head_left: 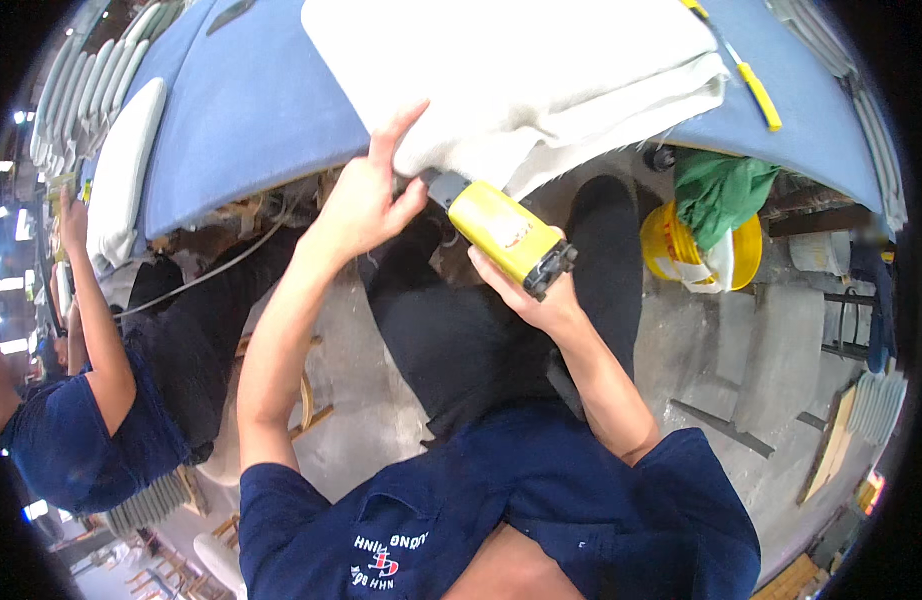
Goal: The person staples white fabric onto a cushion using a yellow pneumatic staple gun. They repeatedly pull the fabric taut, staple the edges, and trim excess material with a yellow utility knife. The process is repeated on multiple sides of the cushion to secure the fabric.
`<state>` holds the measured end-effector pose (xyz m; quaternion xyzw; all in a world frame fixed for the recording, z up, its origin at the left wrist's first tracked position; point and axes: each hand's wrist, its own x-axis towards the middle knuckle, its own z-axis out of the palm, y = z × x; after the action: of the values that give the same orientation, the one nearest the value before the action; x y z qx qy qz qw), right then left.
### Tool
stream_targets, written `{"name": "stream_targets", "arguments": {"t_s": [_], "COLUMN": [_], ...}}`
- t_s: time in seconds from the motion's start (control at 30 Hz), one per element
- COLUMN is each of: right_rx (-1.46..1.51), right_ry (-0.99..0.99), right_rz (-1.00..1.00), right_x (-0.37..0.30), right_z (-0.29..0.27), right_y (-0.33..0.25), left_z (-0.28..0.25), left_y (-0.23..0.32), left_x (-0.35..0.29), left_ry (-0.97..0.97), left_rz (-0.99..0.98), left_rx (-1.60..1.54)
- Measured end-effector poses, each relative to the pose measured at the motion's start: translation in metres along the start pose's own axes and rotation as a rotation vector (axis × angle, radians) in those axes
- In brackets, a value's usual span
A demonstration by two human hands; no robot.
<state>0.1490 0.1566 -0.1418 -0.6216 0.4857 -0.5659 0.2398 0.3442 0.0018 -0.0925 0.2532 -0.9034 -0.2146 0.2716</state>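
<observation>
A yellow and black staple gun [499,232] is in my right hand [541,300], whose fingers wrap its underside and are partly hidden. Its dark nose points up and left to the near edge of a white fabric-covered panel [501,60]. Loose cloth with a frayed edge [621,110] hangs in folds along the panel's near right side. At the panel's near left corner is my left hand [366,200], index finger stretched onto the white fabric and thumb apart, close to the nose. Its other fingers are mostly hidden.
The panel lies on a blue padded table [251,100]. A yellow-handled tool [759,95] rests at its right. Below stands a yellow bucket [671,245] with green cloth [716,190]. To the left, another person [91,420] works beside a white cushion [129,170]; a pale hose [206,272] runs between.
</observation>
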Motion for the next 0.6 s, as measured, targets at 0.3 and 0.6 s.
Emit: {"name": "stream_targets", "arguments": {"t_s": [0.3,0.6], "right_rx": [-0.002,-1.173], "right_ry": [0.342,0.242], "right_rz": [0.142,0.357], "right_x": [0.072,0.17], "right_z": [-0.24,-0.463], "right_y": [-0.076,0.097], "left_z": [0.018,0.034], "left_y": [0.003,0.015], "left_x": [-0.014,-0.005], "left_ry": [0.117,0.146], "left_rz": [-0.137,-0.195], "left_rx": [-0.171,-0.402]}}
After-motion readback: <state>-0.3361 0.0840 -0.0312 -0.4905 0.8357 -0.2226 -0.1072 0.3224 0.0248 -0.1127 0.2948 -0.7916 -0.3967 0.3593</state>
